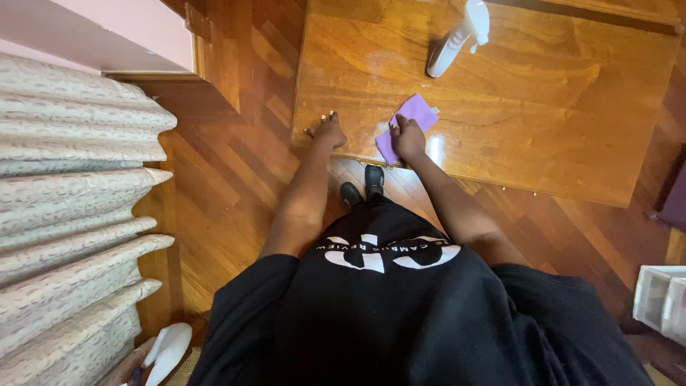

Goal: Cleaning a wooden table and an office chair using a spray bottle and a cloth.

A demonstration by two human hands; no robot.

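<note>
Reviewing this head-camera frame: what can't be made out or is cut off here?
- Purple cloth: its near part is covered by the right hand; whether the fingers grip or only press it is unclear.
- White spray bottle: its top is cut by the upper frame edge.
- Wooden table: far edge out of frame.
- Left hand: rests on the table's edge, palm side hidden.
- White storage bins: cut by the right edge.

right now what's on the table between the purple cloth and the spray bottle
Nothing: in the head view only bare, glossy wood of the table lies between the purple cloth under the right hand and the white spray bottle.
</note>
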